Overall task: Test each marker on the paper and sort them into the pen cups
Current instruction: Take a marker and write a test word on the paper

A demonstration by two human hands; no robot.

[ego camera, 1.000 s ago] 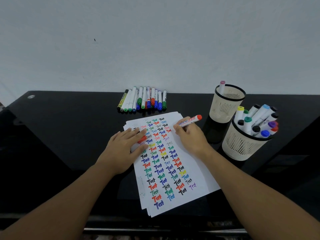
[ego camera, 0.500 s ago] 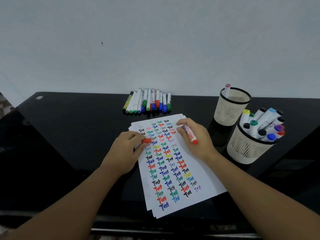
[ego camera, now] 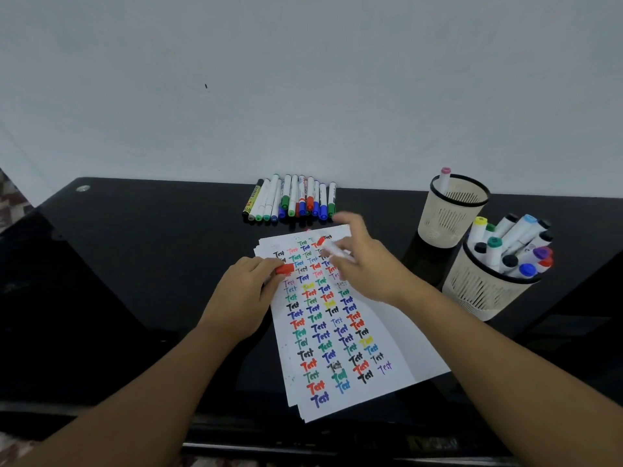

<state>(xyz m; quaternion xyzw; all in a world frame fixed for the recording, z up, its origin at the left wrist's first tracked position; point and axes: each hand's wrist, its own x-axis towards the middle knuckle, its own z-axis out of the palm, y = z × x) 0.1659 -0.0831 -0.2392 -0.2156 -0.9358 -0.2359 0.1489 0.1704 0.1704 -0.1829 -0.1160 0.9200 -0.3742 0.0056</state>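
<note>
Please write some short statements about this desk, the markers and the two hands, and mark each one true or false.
1. The left hand holds a red cap. True.
2. The far cup is full of markers. False: only one pink-capped marker shows in it.
3. A row of markers lies behind the paper. True.
4. The right hand rests empty on the desk. False: it holds a white marker over the paper.
</note>
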